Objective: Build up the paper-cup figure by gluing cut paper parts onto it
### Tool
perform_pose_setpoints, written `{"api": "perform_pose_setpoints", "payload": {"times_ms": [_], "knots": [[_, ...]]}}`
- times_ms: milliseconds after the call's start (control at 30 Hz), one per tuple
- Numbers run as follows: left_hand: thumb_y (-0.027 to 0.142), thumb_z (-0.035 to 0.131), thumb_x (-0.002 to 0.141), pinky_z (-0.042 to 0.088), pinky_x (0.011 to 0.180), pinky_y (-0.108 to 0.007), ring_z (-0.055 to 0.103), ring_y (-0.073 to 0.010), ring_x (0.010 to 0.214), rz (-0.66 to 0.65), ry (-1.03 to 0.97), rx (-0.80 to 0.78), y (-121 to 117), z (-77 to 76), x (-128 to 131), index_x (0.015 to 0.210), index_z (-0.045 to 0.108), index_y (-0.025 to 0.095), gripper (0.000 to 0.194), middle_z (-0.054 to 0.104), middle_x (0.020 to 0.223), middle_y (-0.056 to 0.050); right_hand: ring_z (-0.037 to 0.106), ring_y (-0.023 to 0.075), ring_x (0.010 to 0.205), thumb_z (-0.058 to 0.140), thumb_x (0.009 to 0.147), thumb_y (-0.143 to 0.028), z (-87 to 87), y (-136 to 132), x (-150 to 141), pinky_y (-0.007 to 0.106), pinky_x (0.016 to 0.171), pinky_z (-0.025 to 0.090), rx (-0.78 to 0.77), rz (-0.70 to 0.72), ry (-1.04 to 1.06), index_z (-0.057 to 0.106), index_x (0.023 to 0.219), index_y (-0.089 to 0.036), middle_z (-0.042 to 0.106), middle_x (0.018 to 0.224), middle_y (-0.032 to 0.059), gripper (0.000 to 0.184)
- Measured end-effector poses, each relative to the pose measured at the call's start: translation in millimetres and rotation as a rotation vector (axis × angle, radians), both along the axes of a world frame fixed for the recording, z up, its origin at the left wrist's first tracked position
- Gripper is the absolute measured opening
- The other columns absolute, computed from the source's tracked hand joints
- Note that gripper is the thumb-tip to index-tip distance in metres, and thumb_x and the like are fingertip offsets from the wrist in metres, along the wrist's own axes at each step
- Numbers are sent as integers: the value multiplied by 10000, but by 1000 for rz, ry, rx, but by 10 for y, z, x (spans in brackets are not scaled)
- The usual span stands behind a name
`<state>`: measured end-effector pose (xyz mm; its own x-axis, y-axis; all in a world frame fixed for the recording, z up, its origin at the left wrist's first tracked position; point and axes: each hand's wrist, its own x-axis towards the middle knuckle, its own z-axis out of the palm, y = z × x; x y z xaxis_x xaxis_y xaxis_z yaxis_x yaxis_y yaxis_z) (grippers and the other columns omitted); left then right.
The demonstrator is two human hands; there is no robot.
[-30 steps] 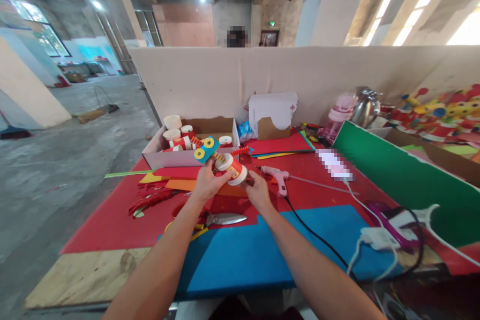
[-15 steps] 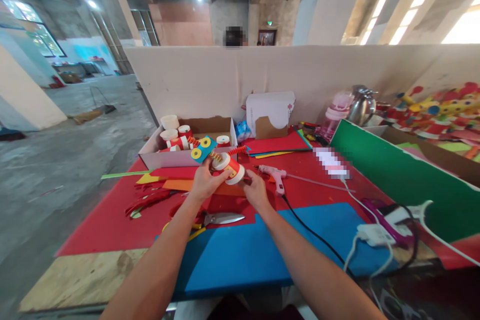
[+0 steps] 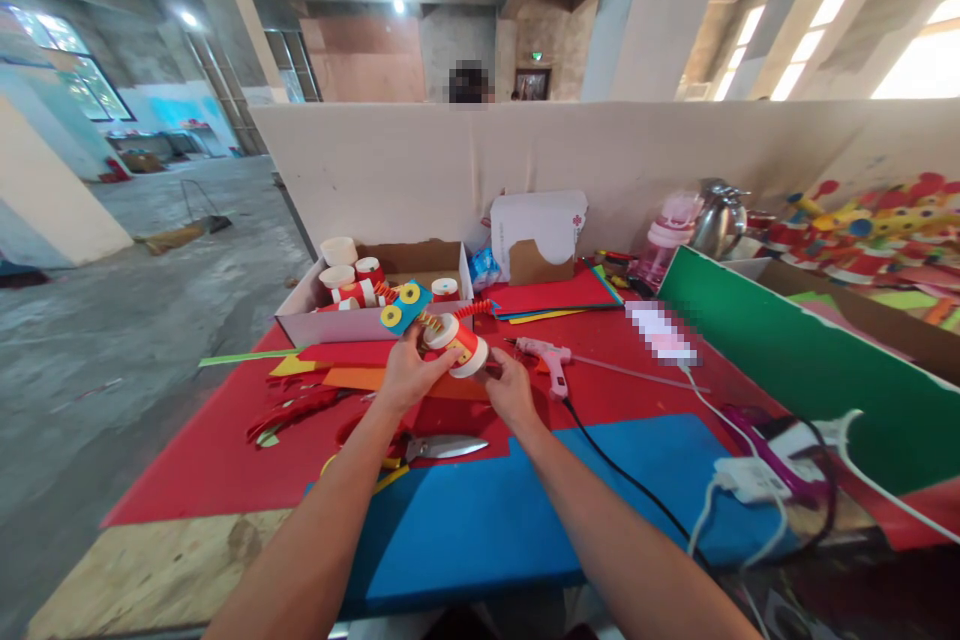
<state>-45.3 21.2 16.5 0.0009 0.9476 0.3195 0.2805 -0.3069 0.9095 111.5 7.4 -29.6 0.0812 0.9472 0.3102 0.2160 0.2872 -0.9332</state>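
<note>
Cup figure (image 3: pixel 466 352) w/ blue-yellow head is held above red table cover (image 3: pixel 195 465); L hand (image 3: pixel 411 372) grips it, R hand (image 3: pixel 512 388) at its base.
Blue sheet (image 3: pixel 465 525) is in front, bare wood (image 3: pixel 165 560) at near L corner, concrete floor (image 3: pixel 97 320) beyond. R fingertips are partly hidden, so cannot tell if they grip. L forearm (image 3: pixel 322 520) partly covers scissors (image 3: pixel 450 446); green box (image 3: pixel 810 380) is cut off at R edge.
</note>
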Motion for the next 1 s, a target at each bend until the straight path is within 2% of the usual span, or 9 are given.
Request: {"api": "perform_pose_setpoints", "payload": {"times_ms": [667,1000], "knots": [[434,719,644,536,836,-354,660,-237,931,-25,16,25,-9,22,-5,1102,542,136,575,678,1042,-107,677,231,829,603,669,-239,0,8,0,351,768,522,0,-8,-4,668,874,-204,737,893,20,218],[404,727,636,531,841,-360,657,-248,937,10,45,8,-8,43,4,1107,552,137,569,682,1037,-101,675,233,839,588,660,-213,23,-2,-5,351,773,517,-2,-15,1,671,883,-196,737,911,27,239]]}}
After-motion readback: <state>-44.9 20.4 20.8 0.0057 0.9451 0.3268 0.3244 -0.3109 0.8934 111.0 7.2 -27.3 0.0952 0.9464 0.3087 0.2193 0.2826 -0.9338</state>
